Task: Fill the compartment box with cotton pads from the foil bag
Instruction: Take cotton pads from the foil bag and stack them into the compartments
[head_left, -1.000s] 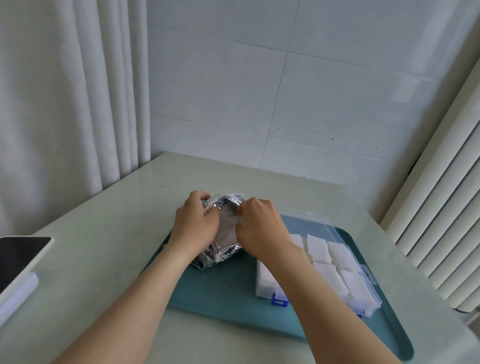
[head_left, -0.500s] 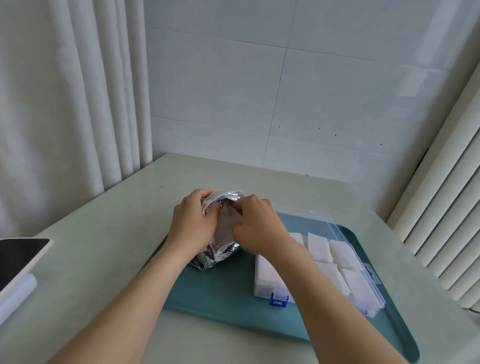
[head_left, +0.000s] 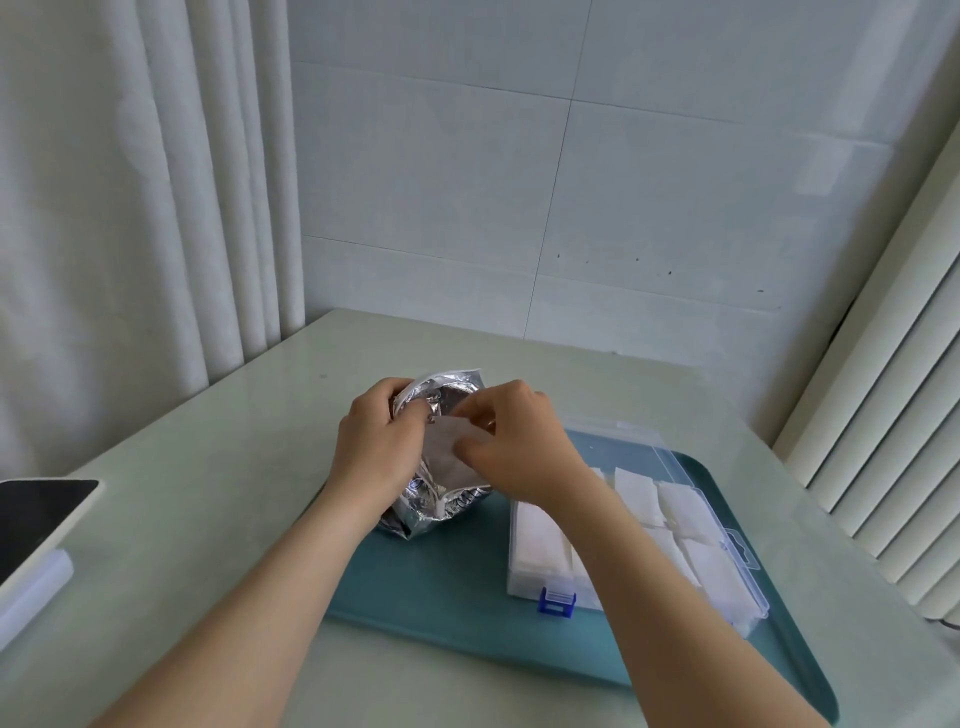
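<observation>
On the tray (head_left: 441, 597), left hand (head_left: 374, 447) grips the foil bag (head_left: 422, 515); right hand (head_left: 517, 444) pinches a cotton pad (head_left: 442, 449) at its mouth.

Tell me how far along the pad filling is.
Done: the visible compartments of the compartment box already hold white pads. In hand: the left hand holds the foil bag open while the right hand pinches a cotton pad at its mouth. Left: placing that pad; the forearm hides some compartments, so remaining gaps are unclear.

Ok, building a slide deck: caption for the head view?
Left hand holds the foil bag while right hand pinches a cotton pad, beside the compartment box.
</observation>
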